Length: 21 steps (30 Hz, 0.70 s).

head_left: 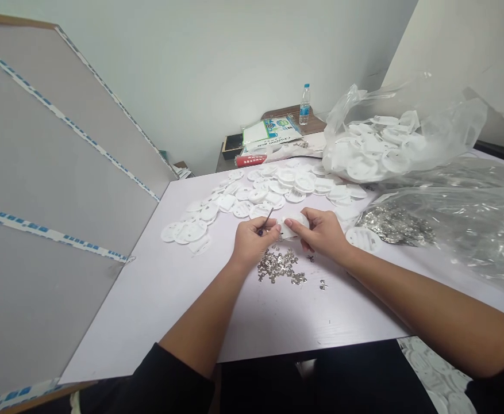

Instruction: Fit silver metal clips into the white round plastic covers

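Above a pile of small shiny metal pieces (277,264), my right hand (323,233) grips a white round plastic part (292,229), thumb on top. My left hand (254,241) is closed around a thin dark rod-like tool (267,221), which points up and away. Its thumb and fingertips meet the left edge of the white part; whether they pinch a metal piece there is too small to tell. A few single metal pieces (323,285) lie to the right of the pile.
Many white plastic parts (258,195) spread across the table behind my hands. At right are a clear bag of white parts (376,146) and a plastic bag of metal pieces (396,224). A grey partition (62,172) borders the left; a water bottle (304,105) stands behind.
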### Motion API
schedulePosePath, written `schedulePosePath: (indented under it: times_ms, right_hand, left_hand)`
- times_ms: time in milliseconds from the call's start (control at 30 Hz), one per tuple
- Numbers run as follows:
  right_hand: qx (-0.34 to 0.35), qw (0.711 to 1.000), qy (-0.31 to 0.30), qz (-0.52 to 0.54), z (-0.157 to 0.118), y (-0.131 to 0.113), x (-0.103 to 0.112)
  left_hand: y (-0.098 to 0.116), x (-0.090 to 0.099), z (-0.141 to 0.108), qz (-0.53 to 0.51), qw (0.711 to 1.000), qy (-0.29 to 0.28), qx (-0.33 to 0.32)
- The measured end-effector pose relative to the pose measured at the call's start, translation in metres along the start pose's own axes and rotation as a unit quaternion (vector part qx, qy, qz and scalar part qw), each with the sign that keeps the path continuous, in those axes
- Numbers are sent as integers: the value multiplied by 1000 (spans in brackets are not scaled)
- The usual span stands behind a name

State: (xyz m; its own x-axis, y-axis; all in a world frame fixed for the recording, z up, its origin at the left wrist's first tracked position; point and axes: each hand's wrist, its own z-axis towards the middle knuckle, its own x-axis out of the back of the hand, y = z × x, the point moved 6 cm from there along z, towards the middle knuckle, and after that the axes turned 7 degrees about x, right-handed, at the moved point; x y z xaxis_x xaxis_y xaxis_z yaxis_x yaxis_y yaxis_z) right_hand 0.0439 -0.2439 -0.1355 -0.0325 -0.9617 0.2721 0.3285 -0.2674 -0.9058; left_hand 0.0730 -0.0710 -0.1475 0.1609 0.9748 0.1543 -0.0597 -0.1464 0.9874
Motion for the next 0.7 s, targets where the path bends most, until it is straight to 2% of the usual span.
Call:
schedulePosePath:
  times_ms: [100,200,300,367,467,533,600,633,700]
  right_hand:
    - [-64,994,-39,75,1,10,-5]
    - [-79,988,-52,123,4,18,-8]
    - [-58,987,-32,145,12,20,-2]
    - [-44,989,-18,140,17,16,10]
    - [-10,998,30,52,26,4,46]
    - [10,992,118,-35,33,-8,83]
    - [-46,983,166,-56,45,-11,113]
    - [-85,978,188,-31,54,-9,126]
    - [-137,950,279,37,74,-7,153]
  left_hand:
    - [-3,-4,1,-18,998,-51,12]
    - [-5,-5,2,-30,997,-71,25]
    - [-2,4,4,6,1000,-25,0]
    - [0,12,5,45,999,21,-13]
    - [-1,21,7,85,994,66,4]
    - [0,23,8,97,993,71,2]
    - [2,22,8,106,992,68,-9]
    - [3,22,8,109,992,67,-14]
    - [5,21,7,113,991,62,-21]
